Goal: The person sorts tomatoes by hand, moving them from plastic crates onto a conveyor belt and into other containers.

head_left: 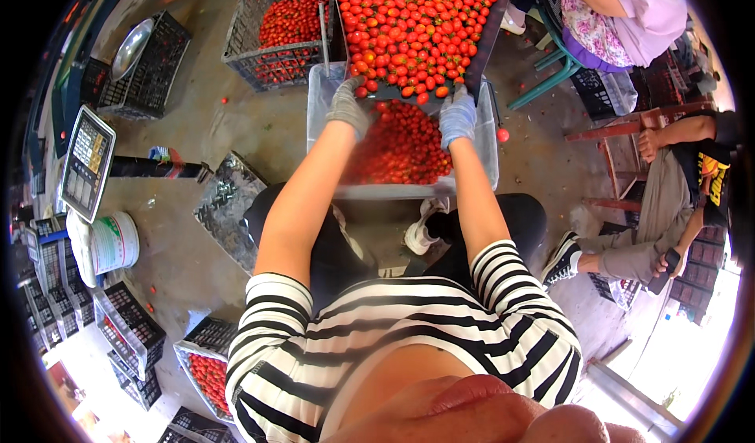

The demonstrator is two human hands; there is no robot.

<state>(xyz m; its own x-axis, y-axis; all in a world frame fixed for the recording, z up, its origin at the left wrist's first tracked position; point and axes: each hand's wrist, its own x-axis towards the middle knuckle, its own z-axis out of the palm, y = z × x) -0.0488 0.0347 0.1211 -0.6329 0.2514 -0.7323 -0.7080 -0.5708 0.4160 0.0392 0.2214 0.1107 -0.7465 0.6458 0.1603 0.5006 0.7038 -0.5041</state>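
A dark tray, heaped with red cherry tomatoes, runs toward me from the top of the view. My left hand, in a grey glove, is closed on its near left corner. My right hand, in a pale blue glove, grips the near right corner; the fingers of both hands are partly hidden. Beneath the tray's near edge stands a crate lined with clear plastic. Small red tomatoes lie in it between my forearms, partly blurred.
A black crate of tomatoes stands left of the tray. Further left are a crate with a metal bowl, a scale and a white bucket. One person sits at upper right, another at right. Loose tomatoes dot the floor.
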